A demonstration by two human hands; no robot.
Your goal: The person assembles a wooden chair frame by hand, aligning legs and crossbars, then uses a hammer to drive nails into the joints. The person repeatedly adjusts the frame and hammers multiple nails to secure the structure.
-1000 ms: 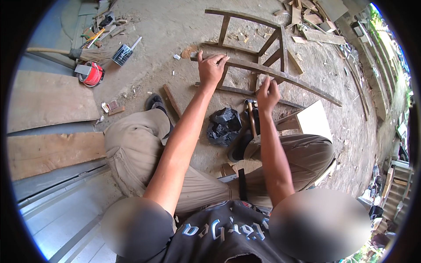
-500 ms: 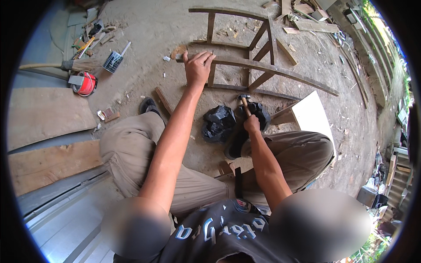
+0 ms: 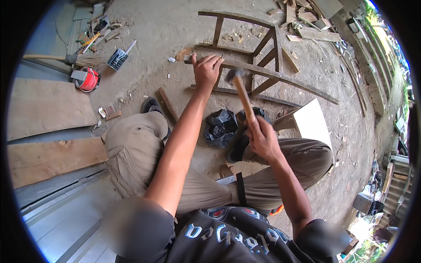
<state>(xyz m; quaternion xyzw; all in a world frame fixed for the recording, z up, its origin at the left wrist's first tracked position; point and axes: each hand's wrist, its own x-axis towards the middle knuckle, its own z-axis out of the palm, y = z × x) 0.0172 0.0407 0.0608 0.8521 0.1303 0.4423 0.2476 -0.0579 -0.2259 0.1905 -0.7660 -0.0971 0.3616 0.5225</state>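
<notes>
My left hand [image 3: 207,72] is at the left end of a rail of a dark wooden ladder-like frame [image 3: 263,71] lying on the ground. Its thumb and forefinger are pinched round a small thin thing that looks like a nail [image 3: 222,56], standing on the rail. My right hand [image 3: 263,138] is wrapped round the wooden handle of a hammer [image 3: 244,96]. The hammer's dark head is smeared by motion and shows just right of the left hand, in front of the rail.
Black plastic bags [image 3: 220,127] lie between my feet, with a white-topped board piece [image 3: 312,122] at the right. To the left are a red bucket [image 3: 90,80], a broom [image 3: 83,60] and wooden boards [image 3: 52,160]. Scrap wood [image 3: 318,33] lies at the far right.
My right hand has lifted the hammer from low by the black bags, bringing its head up toward the rail. My left hand stays on the rail; the whole view has shifted slightly.
</notes>
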